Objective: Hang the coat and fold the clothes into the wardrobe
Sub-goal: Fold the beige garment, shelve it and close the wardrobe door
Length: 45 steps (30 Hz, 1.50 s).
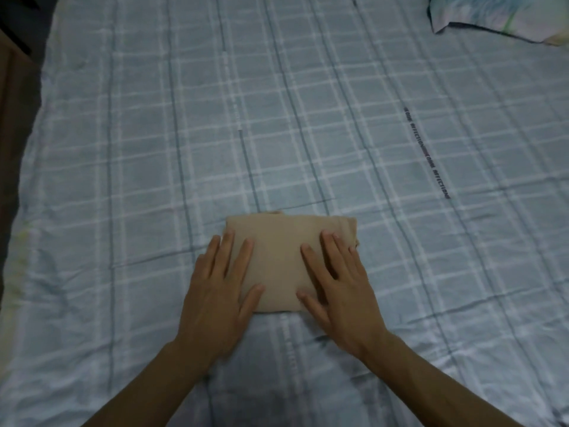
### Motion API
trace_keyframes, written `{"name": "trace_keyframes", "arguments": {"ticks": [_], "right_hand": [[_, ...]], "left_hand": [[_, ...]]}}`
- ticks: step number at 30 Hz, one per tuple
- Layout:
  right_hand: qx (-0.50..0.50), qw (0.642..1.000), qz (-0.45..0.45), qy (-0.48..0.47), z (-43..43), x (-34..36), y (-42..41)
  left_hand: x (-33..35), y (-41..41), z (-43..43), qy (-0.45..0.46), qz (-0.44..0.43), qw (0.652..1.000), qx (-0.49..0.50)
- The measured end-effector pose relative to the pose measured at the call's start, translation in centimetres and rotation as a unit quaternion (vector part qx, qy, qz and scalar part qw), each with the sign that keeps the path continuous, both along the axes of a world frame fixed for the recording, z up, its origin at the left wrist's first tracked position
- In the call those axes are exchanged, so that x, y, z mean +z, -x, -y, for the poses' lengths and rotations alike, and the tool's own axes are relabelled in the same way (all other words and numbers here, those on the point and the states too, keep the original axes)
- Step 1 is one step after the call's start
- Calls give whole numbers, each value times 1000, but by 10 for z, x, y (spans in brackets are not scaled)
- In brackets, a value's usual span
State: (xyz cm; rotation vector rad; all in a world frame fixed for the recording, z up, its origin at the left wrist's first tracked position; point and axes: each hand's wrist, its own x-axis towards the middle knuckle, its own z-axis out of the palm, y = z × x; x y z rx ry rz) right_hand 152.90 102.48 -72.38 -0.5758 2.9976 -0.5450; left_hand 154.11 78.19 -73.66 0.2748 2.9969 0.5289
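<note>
Forearms reach in from the near edge, converging on a tan folded garment lying on the plaid bedsheet. Left hand and right hand both lie flat on it, fingers straight and spread, pressing its near corners and gripping nothing. Folding looks finished, with smoothing in hand; next, I judge, both hands must slide under the bundle and lift it level so it stays folded. Farthest off, a patterned pillow sits at the top right corner.
</note>
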Motion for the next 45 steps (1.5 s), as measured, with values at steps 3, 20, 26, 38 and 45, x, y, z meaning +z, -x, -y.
{"name": "trace_keyframes", "arguments": {"ticks": [3,20,26,38,45], "right_hand": [[70,997,14,-35,-9,6,-12],[44,996,-75,-4,15,-14,18],[64,995,-79,19,15,32,32],[200,972,-115,43,96,200,39],[286,944,-144,83,168,307,-11]], "left_hand": [[8,-6,2,32,-48,991,-117],[0,25,-32,139,-155,964,-164],[54,28,-35,139,-145,972,-126],[256,-21,34,236,-102,966,-11],[364,-111,90,271,-99,952,99]]}}
